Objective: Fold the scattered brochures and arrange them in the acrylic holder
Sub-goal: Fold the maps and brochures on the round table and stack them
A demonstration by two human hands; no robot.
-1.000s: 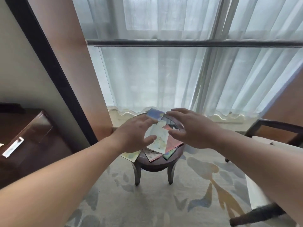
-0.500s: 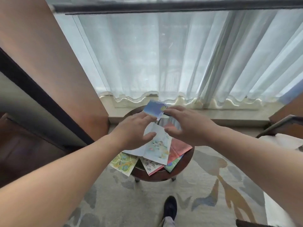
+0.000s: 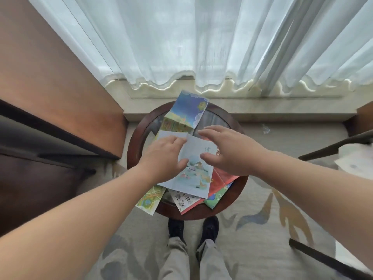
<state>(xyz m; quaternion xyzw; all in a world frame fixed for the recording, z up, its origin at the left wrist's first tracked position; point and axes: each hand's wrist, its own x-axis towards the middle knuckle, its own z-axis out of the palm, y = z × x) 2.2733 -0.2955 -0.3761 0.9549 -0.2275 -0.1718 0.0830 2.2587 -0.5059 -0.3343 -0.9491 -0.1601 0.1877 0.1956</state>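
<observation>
Brochure [image 3: 196, 170], unfolded, lies over the tabletop [image 3: 134, 146] pile. The left hand [image 3: 161, 158] pinches its edge, probably steadying it for a fold; the right hand [image 3: 232, 150] hovers above it, spread and empty.

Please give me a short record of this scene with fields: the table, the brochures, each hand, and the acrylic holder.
table: round, dark wood rim, in front of the curtain
long brochure: unfolded, on top of the pile, blue end toward the window
other brochures: red brochure; green map brochure overhanging the near-left rim
left hand: on the long brochure's left edge; pinching or pressing, cannot tell
right hand: fingers spread, above the long brochure; contact unclear
acrylic holder: not clearly visible
</observation>
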